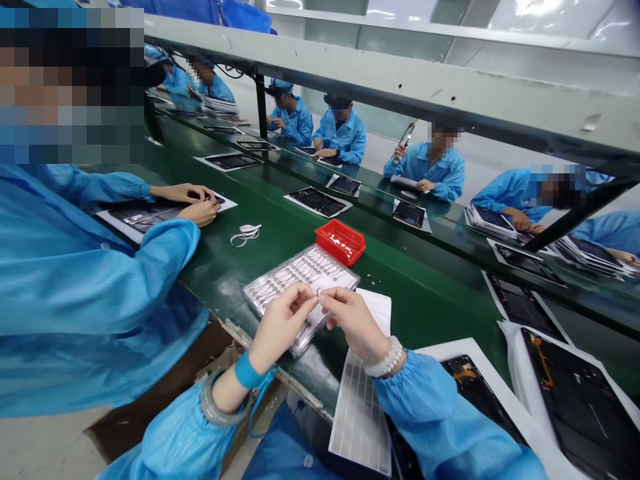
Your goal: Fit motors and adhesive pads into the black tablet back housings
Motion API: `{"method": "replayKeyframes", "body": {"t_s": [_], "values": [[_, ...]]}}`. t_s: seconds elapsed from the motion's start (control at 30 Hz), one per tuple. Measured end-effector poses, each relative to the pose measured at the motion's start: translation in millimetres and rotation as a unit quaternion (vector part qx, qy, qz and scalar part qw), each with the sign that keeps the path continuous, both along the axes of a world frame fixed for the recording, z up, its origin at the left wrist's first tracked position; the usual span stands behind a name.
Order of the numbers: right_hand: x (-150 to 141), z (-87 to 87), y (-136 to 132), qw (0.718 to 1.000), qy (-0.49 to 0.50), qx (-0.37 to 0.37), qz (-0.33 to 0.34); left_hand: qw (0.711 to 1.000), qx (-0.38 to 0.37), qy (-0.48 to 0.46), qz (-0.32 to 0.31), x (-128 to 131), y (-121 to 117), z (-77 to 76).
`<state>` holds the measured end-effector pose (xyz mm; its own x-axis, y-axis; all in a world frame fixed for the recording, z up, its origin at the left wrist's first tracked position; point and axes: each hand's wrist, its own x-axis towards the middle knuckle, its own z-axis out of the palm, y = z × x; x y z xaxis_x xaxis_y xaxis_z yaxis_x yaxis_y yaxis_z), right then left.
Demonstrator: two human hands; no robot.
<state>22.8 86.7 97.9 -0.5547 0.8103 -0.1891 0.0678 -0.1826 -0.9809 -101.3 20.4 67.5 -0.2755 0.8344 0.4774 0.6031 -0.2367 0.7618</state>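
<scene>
My left hand and my right hand meet above a clear plastic tray holding rows of small metal parts. Between my fingertips is a tiny thin metal piece. The tray rests on a green conveyor belt, partly hidden under my hands. Beneath my right wrist lies a white gridded sheet, and a plain white paper lies beside the tray. A blue wrist strap circles my left wrist.
A red plastic basket stands behind the tray, near a white tape coil. Dark tablet panels on white sheets lie to my right. A co-worker's hands work at my left, and blue-clad workers sit across the belt.
</scene>
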Motion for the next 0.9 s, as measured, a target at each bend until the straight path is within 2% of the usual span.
{"method": "replayKeyframes", "body": {"t_s": [0.07, 0.17, 0.33, 0.47, 0.67, 0.8, 0.9], "values": [[0, -2.4, 1, 1.0, -0.019, 0.007, 0.014, 0.998, 0.024, 0.054, 0.012, 0, -5, -0.4], [1, -8.5, 3, 0.995, -0.06, 0.074, 0.038, 0.988, 0.065, 0.139, 0.028, 0, -7, -3.2], [8, -11.8, -1, 0.958, -0.15, 0.233, 0.068, 0.963, 0.116, 0.241, 0.044, -1, -5, -7.6], [12, -10.0, -4, 0.942, -0.175, 0.276, 0.073, 0.948, 0.119, 0.291, 0.051, 3, -4, -5.4], [17, -8.8, -1, 0.954, -0.189, 0.225, 0.063, 0.943, 0.066, 0.318, 0.076, 2, 8, -9.1], [33, 1.8, 3, 0.975, -0.178, 0.105, 0.077, 0.938, 0.035, 0.332, 0.096, -2, 15, -4.3], [54, 12.8, 0, 0.98, -0.168, 0.011, 0.105, 0.933, 0.036, 0.357, 0.038, 15, 6, 9.4]]}}
